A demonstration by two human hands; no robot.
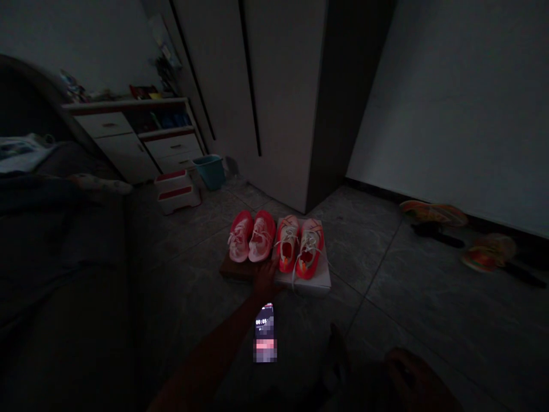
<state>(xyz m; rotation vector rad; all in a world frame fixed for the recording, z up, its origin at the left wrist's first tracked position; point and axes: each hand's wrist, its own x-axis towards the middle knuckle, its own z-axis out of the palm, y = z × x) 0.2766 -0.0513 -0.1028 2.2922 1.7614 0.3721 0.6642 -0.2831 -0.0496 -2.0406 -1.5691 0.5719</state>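
Observation:
My left hand (266,278) reaches to the front edge of two low boxes side by side, a brown box (238,271) and a white box (319,279). Its fingers are stretched out and its thumb stands apart, close to where the boxes meet. On the brown box rests a pair of pink sneakers (252,237). Orange and beige sneakers (299,249) sit on the white one, laces hanging loose over its front. A lit phone (265,337) with a running timer lies on the floor under my forearm. I cannot make out my right hand in the dark lower area.
More shoes (433,213) lie along the right wall. Behind the boxes rises a tall wardrobe (283,114). Farther left are a teal bucket (210,171), a red and white step stool (178,194) and a drawer cabinet (128,134). A bed (64,229) borders the left side.

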